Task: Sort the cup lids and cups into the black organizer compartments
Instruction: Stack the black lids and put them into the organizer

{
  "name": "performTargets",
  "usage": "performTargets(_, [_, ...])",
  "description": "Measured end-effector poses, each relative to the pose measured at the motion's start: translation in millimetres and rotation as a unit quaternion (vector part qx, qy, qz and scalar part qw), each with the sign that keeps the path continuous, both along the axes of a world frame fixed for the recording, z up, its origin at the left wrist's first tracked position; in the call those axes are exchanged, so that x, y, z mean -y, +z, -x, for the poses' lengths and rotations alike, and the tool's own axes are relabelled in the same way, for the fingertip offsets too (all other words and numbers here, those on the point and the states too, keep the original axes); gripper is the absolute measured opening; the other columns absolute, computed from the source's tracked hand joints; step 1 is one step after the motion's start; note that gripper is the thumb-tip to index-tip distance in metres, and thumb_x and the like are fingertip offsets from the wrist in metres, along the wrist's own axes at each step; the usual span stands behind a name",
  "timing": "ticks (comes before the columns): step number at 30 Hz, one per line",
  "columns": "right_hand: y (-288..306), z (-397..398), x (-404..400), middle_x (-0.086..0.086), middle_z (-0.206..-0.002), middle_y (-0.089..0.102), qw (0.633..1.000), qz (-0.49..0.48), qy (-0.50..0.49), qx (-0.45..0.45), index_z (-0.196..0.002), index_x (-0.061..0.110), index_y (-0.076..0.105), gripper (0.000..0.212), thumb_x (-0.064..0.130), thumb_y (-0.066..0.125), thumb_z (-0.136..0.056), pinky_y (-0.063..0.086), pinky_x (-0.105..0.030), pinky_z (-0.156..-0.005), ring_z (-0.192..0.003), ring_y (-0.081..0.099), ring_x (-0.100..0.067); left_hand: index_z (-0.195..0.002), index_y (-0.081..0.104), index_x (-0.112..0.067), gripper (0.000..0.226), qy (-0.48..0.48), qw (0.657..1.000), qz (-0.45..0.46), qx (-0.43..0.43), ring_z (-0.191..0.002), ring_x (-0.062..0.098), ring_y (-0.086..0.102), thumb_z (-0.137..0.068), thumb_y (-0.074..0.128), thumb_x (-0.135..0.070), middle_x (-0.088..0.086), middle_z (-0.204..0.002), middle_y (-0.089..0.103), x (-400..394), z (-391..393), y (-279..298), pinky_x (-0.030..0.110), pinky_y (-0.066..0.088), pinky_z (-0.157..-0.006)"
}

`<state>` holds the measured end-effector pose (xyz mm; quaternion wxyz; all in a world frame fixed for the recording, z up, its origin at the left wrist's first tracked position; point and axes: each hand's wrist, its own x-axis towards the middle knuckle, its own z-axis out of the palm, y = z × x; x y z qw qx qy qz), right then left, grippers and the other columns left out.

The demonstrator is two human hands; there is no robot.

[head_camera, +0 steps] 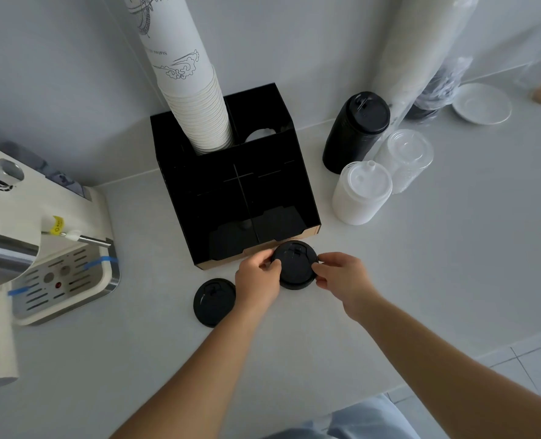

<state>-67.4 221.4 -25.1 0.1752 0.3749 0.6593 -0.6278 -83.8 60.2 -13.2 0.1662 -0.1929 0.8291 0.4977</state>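
Both my hands hold a short stack of black lids (295, 264) just in front of the black organizer (282, 198). My left hand (256, 280) pinches its left edge and my right hand (342, 275) pinches its right edge. Another short stack of black lids (214, 301) lies on the counter to the left of my left hand. A tall stack of white paper cups (196, 99) stands in the organizer's back left compartment. To the organizer's right stand a tall stack of black lids (354, 133), a stack of white lids (361, 193) and a stack of clear lids (403, 160).
A coffee machine (41, 248) with a drip tray fills the left side. Sleeves of cups in plastic bags (421, 58) lean on the wall at the back right, next to a white saucer (483, 103). The counter's front edge runs at lower right.
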Motion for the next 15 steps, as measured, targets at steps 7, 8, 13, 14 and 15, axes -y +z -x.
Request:
performTargets(7, [-7.0, 5.6, -0.1, -0.001, -0.09, 0.069, 0.998, -0.051, 0.035, 0.023, -0.106, 0.013, 0.07, 0.019, 0.017, 0.07, -0.087, 0.06, -0.039, -0.087, -0.085, 0.068, -0.025, -0.125, 0.065, -0.015, 0.034, -0.011, 1.0, 0.028, 0.011, -0.09, 0.006, 0.058, -0.092, 0.061, -0.015, 0.0, -0.114, 0.071, -2.5, 3.3, -5.4, 0.017, 0.041, -0.079])
performTargets(8, [-7.8, 5.6, -0.9, -0.001, -0.09, 0.07, 0.997, -0.065, 0.044, 0.026, -0.105, 0.013, 0.072, 0.02, 0.02, 0.071, -0.086, 0.06, -0.037, -0.083, -0.085, 0.067, -0.025, -0.126, 0.065, -0.014, 0.035, -0.015, 0.999, 0.035, 0.014, -0.094, 0.009, 0.06, -0.091, 0.062, -0.015, 0.001, -0.116, 0.07, -2.9, 3.3, -5.9, 0.018, 0.041, -0.08])
performTargets(13, [-7.3, 5.5, -3.2, -0.001, -0.08, 0.068, 0.99, -0.104, 0.089, 0.026, -0.105, 0.016, 0.073, 0.023, 0.027, 0.068, -0.086, 0.047, -0.026, -0.059, -0.07, 0.06, -0.019, -0.126, 0.064, -0.015, 0.039, -0.03, 0.998, 0.053, 0.021, -0.098, 0.01, 0.06, -0.088, 0.066, -0.026, 0.001, -0.116, 0.067, 0.5, 3.7, -10.2, 0.02, 0.043, -0.081])
performTargets(14, [-6.7, 5.3, -3.0, 0.0, -0.079, 0.068, 0.989, -0.11, 0.095, 0.026, -0.105, 0.016, 0.074, 0.022, 0.028, 0.068, -0.087, 0.047, -0.027, -0.059, -0.07, 0.06, -0.019, -0.125, 0.064, -0.016, 0.04, -0.033, 0.997, 0.06, 0.024, -0.101, 0.011, 0.061, -0.087, 0.066, -0.03, 0.001, -0.117, 0.066, 2.1, 3.2, -11.9, 0.021, 0.044, -0.083])
performTargets(15, [-6.0, 5.3, -2.6, 0.0, -0.079, 0.068, 0.988, -0.116, 0.099, 0.026, -0.106, 0.017, 0.074, 0.022, 0.029, 0.067, -0.088, 0.048, -0.027, -0.06, -0.07, 0.06, -0.019, -0.123, 0.065, -0.017, 0.04, -0.037, 0.997, 0.065, 0.025, -0.102, 0.012, 0.061, -0.087, 0.066, -0.033, 0.0, -0.117, 0.065, 3.1, 2.7, -13.1, 0.022, 0.045, -0.084])
